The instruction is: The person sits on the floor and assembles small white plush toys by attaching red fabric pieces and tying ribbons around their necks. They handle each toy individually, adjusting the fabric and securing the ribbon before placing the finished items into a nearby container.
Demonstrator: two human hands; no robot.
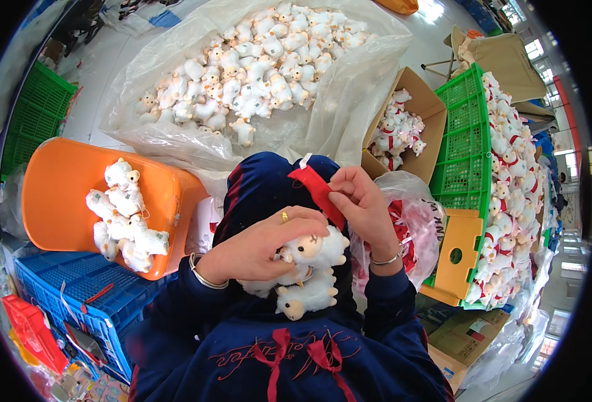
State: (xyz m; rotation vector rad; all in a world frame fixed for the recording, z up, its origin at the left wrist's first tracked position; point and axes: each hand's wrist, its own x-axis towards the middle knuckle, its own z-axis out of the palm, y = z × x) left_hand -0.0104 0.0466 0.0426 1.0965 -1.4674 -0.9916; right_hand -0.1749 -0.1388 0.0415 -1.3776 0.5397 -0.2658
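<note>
My left hand [259, 244] is closed around a small white plush sheep [328, 248] above my lap, its face toward the right. Another plush sheep [308, 295] lies just below it on my lap, and more white plush shows partly hidden under my left hand. Between the thumb and fingers of my right hand [364, 201] is a red fabric strip [317, 191] with a white tag at its upper end. The strip's lower end comes down close to the held sheep; I cannot tell whether they touch.
Several plush sheep sit on an orange chair [54, 194] at left, beside a blue crate [81, 285]. A large heap [262, 67] lies on plastic sheeting [349, 114] ahead. At right stand a clear bag of red strips [413, 191], a cardboard box [431, 114] and a green crate [460, 134].
</note>
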